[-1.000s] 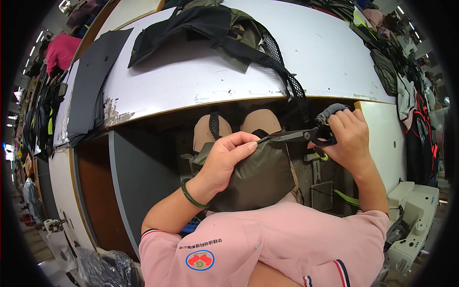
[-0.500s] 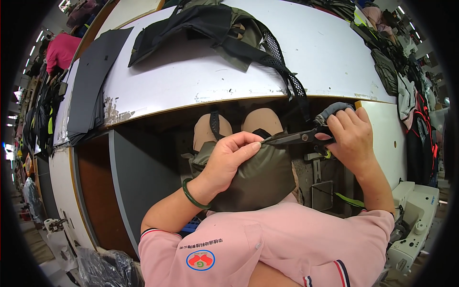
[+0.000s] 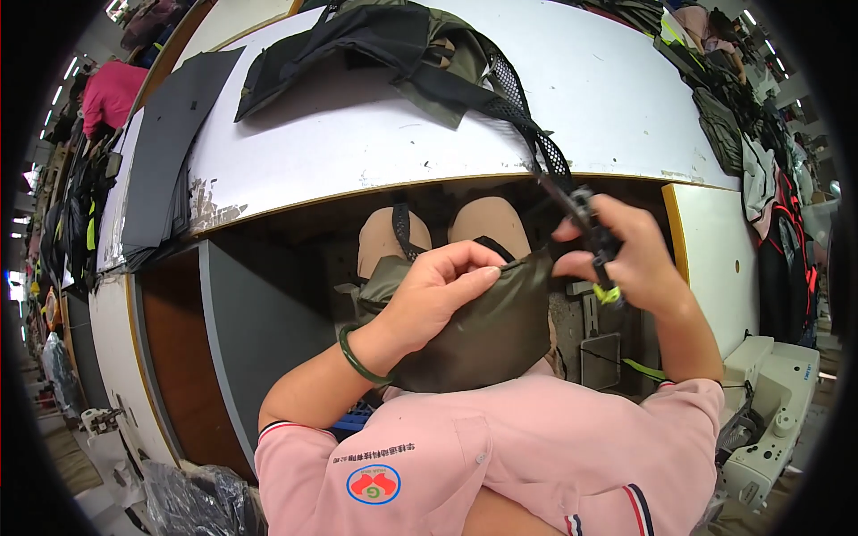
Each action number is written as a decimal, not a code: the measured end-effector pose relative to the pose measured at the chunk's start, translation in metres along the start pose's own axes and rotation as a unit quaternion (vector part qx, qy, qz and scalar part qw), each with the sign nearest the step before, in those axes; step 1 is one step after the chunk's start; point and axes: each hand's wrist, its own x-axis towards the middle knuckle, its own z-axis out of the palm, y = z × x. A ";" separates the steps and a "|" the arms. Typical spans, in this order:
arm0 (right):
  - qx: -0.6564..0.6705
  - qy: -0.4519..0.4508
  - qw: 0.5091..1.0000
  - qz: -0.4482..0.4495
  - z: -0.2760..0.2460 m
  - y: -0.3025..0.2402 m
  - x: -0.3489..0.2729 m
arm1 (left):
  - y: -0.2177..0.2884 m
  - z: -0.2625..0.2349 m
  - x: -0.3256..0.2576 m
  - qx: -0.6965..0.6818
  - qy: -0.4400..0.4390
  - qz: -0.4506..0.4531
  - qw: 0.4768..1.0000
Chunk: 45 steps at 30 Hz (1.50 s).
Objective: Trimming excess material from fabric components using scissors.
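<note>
1. Just below the worktop (image 3: 617, 116), the left hand (image 3: 447, 290) pinches the olive fabric's (image 3: 487, 344) upper edge; a loosened pinch could let it slide.
2. Further right, scissors (image 3: 584, 214) gripped in the right hand (image 3: 630, 255), thumb and forefinger parted, could snag the nearby mesh strap (image 3: 554, 156).
3. Left fingertips are partly hidden; blades and right grip blur.

Dark green cloth (image 3: 474, 330), pink shirt (image 3: 572, 429), white surface (image 3: 617, 116)
The scissors (image 3: 593, 230) look black, and the bracelet (image 3: 354, 357) is green. A black strap (image 3: 551, 154) has a net pattern. The shirt has red, white and dark blue stripes.
</note>
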 end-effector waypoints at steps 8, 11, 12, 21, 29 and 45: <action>0.162 -0.130 0.977 0.054 0.018 0.003 0.014 | 0.016 -0.036 -0.004 0.330 -0.070 0.055 0.940; 0.157 -0.121 0.979 0.045 0.020 0.012 0.011 | 0.015 -0.049 -0.004 0.452 -0.062 0.130 0.880; 0.169 -0.118 0.978 0.044 0.020 0.011 0.010 | 0.015 -0.051 -0.003 0.468 -0.070 0.149 0.868; 0.097 -0.120 0.986 0.062 0.027 0.023 0.002 | 0.014 -0.047 -0.003 0.231 -0.149 -0.013 0.961; -0.270 -0.100 0.936 -0.200 -0.014 0.005 0.022 | 0.010 -0.044 0.000 0.245 -0.164 -0.047 0.954; -0.358 -0.197 0.886 -0.220 -0.020 -0.015 0.047 | 0.007 -0.041 0.005 0.245 -0.187 -0.040 0.950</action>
